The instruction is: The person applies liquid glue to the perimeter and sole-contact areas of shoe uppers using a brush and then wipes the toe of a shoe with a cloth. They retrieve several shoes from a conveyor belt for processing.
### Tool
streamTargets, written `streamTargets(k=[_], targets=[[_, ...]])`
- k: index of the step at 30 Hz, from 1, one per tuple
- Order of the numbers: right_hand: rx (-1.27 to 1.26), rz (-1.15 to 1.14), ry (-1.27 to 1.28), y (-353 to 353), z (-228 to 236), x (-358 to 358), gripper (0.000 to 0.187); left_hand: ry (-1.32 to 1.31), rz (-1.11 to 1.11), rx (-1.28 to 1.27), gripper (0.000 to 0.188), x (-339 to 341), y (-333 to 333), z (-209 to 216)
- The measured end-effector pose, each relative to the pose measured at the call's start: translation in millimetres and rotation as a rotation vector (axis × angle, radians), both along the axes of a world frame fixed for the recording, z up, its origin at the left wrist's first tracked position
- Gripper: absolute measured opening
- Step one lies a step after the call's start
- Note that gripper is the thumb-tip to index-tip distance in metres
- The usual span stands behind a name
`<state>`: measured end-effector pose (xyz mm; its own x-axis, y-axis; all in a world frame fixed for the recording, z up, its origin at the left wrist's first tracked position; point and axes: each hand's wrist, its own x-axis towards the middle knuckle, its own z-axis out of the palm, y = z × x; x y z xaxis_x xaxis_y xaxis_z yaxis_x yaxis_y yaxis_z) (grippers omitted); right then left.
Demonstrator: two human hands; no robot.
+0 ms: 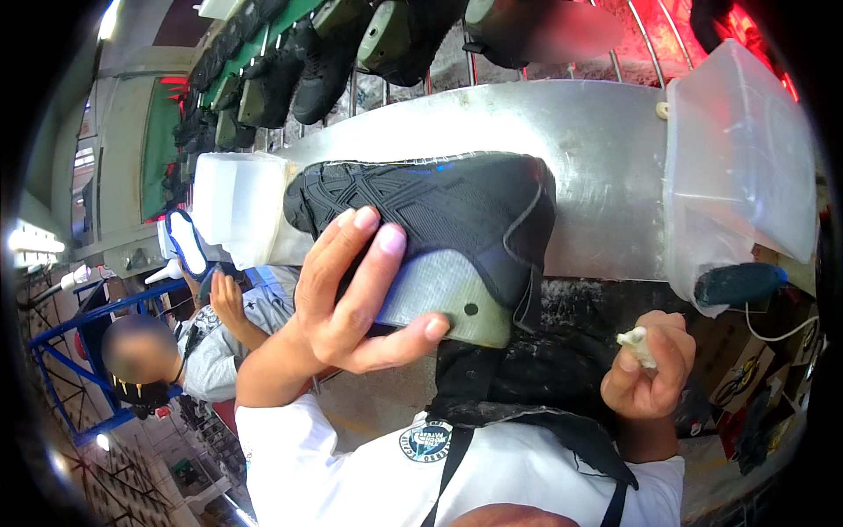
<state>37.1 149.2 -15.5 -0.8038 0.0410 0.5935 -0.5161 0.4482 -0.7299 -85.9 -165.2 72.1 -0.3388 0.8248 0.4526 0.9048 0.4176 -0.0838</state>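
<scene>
A black shoe upper (439,202), stretched over a grey-green shoe last (483,312), lies on its side in front of me. Along its upper edge runs a pale line, with small blue marks. My left hand (338,307) grips the lasted shoe from the near left, fingers across the black side and the last; part of its grip is hidden. To the right, away from the shoe, my right hand (654,378) is closed in a pinch around a small crumpled off-white piece (637,347), whose material I cannot make out.
Beneath the shoe is a metal work surface (606,176), with clear plastic bins at its left (237,202) and right (742,167). A dark blue rounded object (742,285) sits by the right bin. Lasted shoes (320,79) line the rack beyond. A co-worker (211,351) handles a shoe at left.
</scene>
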Motion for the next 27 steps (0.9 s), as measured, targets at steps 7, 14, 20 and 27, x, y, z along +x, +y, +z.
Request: streamTargets(k=[7,14,20,27], targets=[[0.005,-0.172,0.037,11,-10,28,0.038,0.245,-0.15,-0.048,0.049,22,-4,-8],[0.022,-0.23,0.056,14,-12,30,0.033,0.314,-0.172,0.037,0.048,36,-2,-18],[0.106,-0.324,0.142,12,-21,27,0.029,0.346,-0.206,0.014,0.048,33,1,-4],[0.08,-0.379,0.123,14,-35,33,0.029,0.329,-0.294,-0.026,0.046,29,-2,-1]])
